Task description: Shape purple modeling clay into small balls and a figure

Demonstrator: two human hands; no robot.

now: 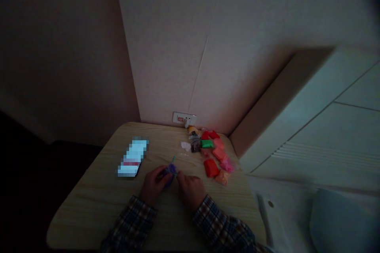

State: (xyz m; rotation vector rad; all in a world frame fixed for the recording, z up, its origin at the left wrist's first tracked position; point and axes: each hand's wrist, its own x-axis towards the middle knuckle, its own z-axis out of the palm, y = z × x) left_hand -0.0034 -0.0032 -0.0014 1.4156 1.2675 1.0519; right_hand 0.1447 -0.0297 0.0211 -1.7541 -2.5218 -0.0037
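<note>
Over the front middle of the table, my left hand [153, 185] is closed around a small purple lump [169, 178], which looks like modelling clay. A thin green tip [173, 159] sticks up from the lump's far side. My right hand [190, 189] is closed too, its fingers pinched at the lump's right edge around a thin pale green end. Whether both green bits belong to one stick I cannot tell. Fingers cover part of the lump.
A lit phone [133, 158], its screen blurred, lies at the left of the wooden table [97, 201]. Several coloured clay packets, including a green packet [207, 143] and a red packet [211, 168], cluster at the right. A wall socket [184, 118] is behind.
</note>
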